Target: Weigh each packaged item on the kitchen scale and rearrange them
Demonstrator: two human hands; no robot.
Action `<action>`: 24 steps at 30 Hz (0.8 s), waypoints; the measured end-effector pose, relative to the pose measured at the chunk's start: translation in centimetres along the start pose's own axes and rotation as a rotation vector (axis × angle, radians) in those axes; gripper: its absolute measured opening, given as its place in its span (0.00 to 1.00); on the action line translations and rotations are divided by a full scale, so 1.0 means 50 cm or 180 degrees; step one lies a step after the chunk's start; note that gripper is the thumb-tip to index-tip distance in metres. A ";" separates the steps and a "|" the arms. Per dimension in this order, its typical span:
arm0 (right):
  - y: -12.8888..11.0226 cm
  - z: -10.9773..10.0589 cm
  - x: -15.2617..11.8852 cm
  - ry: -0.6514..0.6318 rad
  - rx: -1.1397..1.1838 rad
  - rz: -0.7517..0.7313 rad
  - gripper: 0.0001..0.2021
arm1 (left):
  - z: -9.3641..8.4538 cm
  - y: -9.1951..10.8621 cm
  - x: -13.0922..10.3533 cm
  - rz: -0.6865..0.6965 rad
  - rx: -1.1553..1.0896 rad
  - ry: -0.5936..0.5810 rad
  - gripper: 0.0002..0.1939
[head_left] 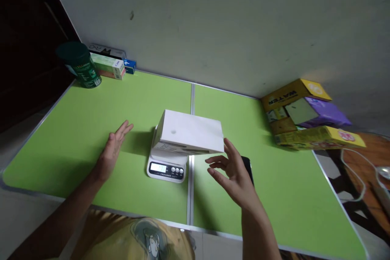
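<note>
A white box (pixel 191 130) rests on a white digital kitchen scale (pixel 166 172) near the middle of the green folding table (pixel 158 207). The box overhangs the scale on its right side. The scale's display is lit, but its digits are too small to read. My left hand (pixel 112 150) is to the left of the scale, fingers stretched out, holding nothing. Close to the box's right end, my right hand (pixel 230 170) has its fingers apart and curved; nothing is in it. A dark phone-like object (pixel 248 168) lies partly hidden behind my right hand.
At the back left stand a green canister (pixel 83 69), a light green and white carton (pixel 108 66) and a small blue box (pixel 130 66). Toward the right edge are a yellow carton marked WATER (pixel 286 96), a purple package (pixel 327 111) and a yellow box (pixel 317 138). A wall borders the back.
</note>
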State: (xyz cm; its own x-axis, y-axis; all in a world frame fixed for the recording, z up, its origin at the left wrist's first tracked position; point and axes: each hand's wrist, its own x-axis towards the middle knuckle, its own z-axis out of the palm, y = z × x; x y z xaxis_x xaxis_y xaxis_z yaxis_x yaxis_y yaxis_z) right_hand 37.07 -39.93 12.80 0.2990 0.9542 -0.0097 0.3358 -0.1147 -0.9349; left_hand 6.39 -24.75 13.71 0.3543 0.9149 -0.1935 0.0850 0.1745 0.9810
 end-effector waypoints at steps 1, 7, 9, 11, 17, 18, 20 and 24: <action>-0.004 -0.001 0.010 -0.0076 0.0007 -0.0010 0.40 | 0.004 0.002 0.001 0.0043 0.0068 -0.0123 0.44; -0.010 0.000 0.075 -0.0367 -0.0059 0.0036 0.42 | 0.063 0.018 -0.019 0.0445 0.0288 -0.0958 0.39; -0.007 0.004 0.093 -0.0252 -0.0274 -0.0053 0.38 | 0.085 0.024 -0.028 0.0659 0.0397 -0.1115 0.40; -0.008 0.005 0.108 -0.0061 -0.0530 -0.0174 0.35 | 0.099 0.032 -0.030 0.0728 0.0520 -0.1198 0.40; -0.055 0.004 0.169 0.0216 -0.0841 -0.0539 0.30 | 0.076 0.082 0.022 0.1017 0.0323 -0.1363 0.37; -0.067 0.010 0.188 0.0286 -0.0846 -0.0603 0.30 | 0.067 0.088 0.040 0.1128 0.0273 -0.1329 0.37; -0.092 0.030 0.235 0.0449 -0.0836 -0.0691 0.31 | 0.049 0.093 0.080 0.1207 0.0244 -0.1146 0.37; -0.133 0.093 0.341 0.0456 -0.0338 -0.0589 0.31 | 0.011 0.075 0.156 0.1008 0.0201 -0.0676 0.36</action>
State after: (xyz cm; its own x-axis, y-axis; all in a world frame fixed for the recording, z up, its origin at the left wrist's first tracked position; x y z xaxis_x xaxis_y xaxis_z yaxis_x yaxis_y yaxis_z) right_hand 35.80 -21.60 17.20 0.3448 0.9136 0.2155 0.4863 0.0225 -0.8735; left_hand 10.01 -17.16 15.88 0.5566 0.8230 0.1133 -0.0046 -0.1333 0.9911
